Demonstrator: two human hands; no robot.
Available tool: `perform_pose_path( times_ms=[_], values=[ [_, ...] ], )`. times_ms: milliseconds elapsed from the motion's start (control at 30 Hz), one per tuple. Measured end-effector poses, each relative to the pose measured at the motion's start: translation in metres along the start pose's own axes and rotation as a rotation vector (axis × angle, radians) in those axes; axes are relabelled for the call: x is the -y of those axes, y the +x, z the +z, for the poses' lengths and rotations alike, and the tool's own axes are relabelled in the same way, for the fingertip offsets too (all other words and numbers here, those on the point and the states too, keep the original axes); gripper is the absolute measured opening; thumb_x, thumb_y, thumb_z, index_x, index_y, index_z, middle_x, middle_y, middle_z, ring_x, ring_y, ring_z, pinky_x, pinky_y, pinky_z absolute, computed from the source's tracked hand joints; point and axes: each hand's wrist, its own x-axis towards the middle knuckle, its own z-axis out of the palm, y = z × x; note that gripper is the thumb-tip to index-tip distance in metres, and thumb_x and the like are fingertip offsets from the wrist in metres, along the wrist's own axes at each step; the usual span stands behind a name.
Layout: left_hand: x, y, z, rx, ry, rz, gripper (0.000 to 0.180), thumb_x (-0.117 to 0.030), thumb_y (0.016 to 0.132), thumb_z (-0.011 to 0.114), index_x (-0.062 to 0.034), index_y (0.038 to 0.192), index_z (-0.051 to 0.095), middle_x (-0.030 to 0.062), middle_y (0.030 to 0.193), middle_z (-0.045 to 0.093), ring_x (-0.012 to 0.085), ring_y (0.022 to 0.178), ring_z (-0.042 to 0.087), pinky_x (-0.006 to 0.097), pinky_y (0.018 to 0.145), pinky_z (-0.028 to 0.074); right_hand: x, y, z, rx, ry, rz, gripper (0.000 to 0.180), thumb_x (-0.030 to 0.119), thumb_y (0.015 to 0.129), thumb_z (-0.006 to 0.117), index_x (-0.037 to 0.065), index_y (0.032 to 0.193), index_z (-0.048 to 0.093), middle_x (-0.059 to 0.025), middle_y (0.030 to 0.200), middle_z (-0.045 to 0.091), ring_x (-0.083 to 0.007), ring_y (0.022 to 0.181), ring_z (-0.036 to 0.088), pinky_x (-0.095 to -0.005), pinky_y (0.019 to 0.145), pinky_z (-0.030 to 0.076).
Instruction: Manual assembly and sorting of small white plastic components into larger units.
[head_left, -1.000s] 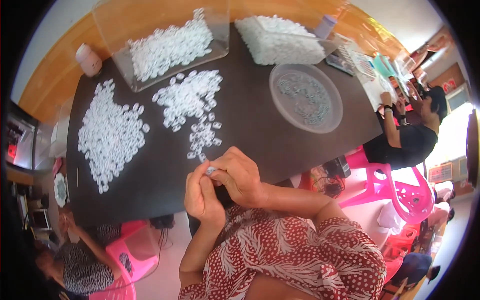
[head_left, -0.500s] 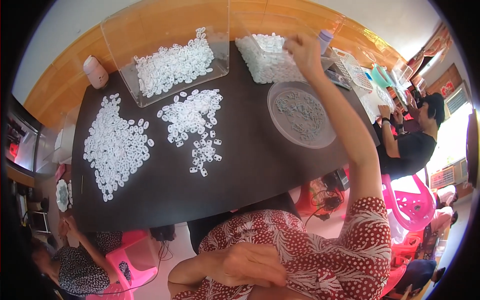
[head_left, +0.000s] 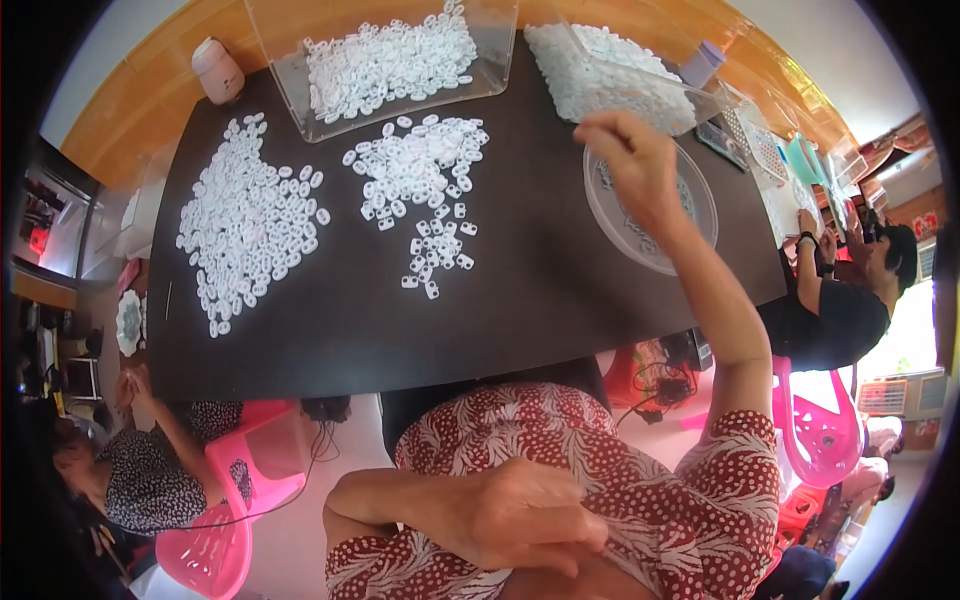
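My right hand (head_left: 635,165) is raised over a round clear tub (head_left: 700,232) at the right of the dark table. Its fingers are bent together, and I cannot make out anything in them. Small grey-green pieces lie in the tub, partly hidden by the hand and forearm. Close to my chest, my left hand (head_left: 535,515) is closed on the front of my red-and-white patterned blouse (head_left: 680,500), where the cloth is drawn into folds. A heap of small white oval pieces (head_left: 250,220) covers the table's left side. Another white heap (head_left: 425,165) lies mid-table, with several squarer white pieces (head_left: 437,258) in front.
A clear box (head_left: 310,125) of white pieces stands at the back, and a second clear container (head_left: 600,75) of them is behind the tub. A pink-white jar (head_left: 217,70) and a purple-lidded bottle (head_left: 703,62) flank these. People sit left and right; pink chairs (head_left: 820,430) are nearby.
My right hand has come back toward me, from the second clear container to above the tub. The view has tilted, so the table sits higher. My left hand remains at my blouse.
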Motion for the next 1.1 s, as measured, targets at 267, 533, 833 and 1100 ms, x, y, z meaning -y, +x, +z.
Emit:
perform_pose_path(
  times_ms=[267, 533, 833, 1100],
  values=[
    [0.009, -0.008, 0.009, 0.122, 0.127, 0.03, 0.026, -0.014, 0.082, 0.057, 0.0062, 0.099, 0.058, 0.0163, 0.095, 0.06, 0.0282, 0.081, 0.056, 0.037, 0.071, 0.045, -0.01, -0.047, 0.065, 0.311, -0.012, -0.258, 0.007, 0.005, 0.074, 0.064, 0.003, 0.081, 0.064, -0.012, 0.081, 0.063, -0.0301, 0.074, 0.057, -0.0384, 0.067, 0.046],
    [0.016, -0.022, 0.007, 0.158, -0.363, -0.055, 0.02, -0.018, 0.086, 0.06, -0.0012, 0.08, 0.05, 0.0119, 0.087, 0.05, 0.0292, 0.082, 0.051, 0.039, 0.075, 0.04, -0.009, -0.048, 0.101, 0.348, -0.163, -0.266, 0.012, 0.01, 0.072, 0.068, 0.004, 0.08, 0.061, -0.0075, 0.068, 0.056, -0.0273, 0.073, 0.053, -0.0379, 0.067, 0.043],
    [0.014, -0.027, 0.003, 0.118, -0.147, -0.059, 0.022, -0.021, 0.086, 0.06, -0.0016, 0.085, 0.048, 0.0115, 0.087, 0.05, 0.0298, 0.08, 0.049, 0.038, 0.07, 0.039, -0.008, -0.044, 0.106, 0.481, -0.129, -0.111, 0.013, 0.008, 0.072, 0.068, 0.003, 0.079, 0.058, -0.0083, 0.071, 0.059, -0.0258, 0.07, 0.057, -0.0362, 0.068, 0.045],
    [0.007, -0.047, -0.039, -0.27, -0.09, -0.168, 0.016, -0.012, 0.081, 0.069, 0.0006, 0.083, 0.059, 0.0076, 0.075, 0.059, 0.0202, 0.064, 0.057, 0.031, 0.061, 0.046, 0.011, -0.049, 0.092, 0.48, 0.057, 0.087, 0.013, 0.01, 0.073, 0.067, 0.0, 0.078, 0.06, -0.009, 0.068, 0.06, -0.0186, 0.065, 0.059, -0.0309, 0.062, 0.047]
  ],
)
